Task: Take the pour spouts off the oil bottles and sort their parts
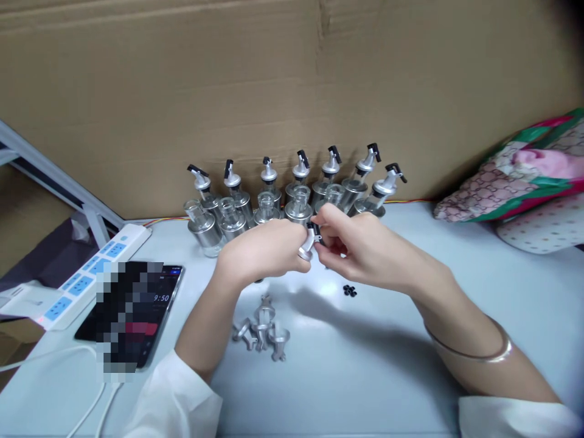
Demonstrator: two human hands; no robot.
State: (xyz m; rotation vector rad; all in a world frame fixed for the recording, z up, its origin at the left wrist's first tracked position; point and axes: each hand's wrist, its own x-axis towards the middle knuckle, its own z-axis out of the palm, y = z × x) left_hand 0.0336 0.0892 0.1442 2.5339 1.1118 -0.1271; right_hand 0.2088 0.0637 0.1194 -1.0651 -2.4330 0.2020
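Observation:
Closed around a silver pour spout (pixel 306 248) is my left hand (pixel 269 246), in front of the bottles. My right hand (pixel 351 243) pinches the black flip cap (pixel 314 231) at the spout's top; its fingertips are partly hidden. On the table below lie several loose silver spouts (pixel 262 328) in a heap. A small cluster of black rings (pixel 350 291) rests under my right hand. Behind my hands stand several open glass bottles (pixel 203 225) with metal sleeves. Further back is a row of bottles fitted with silver spouts and black caps (pixel 232 182).
A white power strip (pixel 82 283) and a phone (pixel 159 304) lie at the left, with white cables (pixel 98 401) near the front edge. Cardboard (pixel 228 79) rises behind the table. A patterned fabric bag (pixel 493 176) sits at the right.

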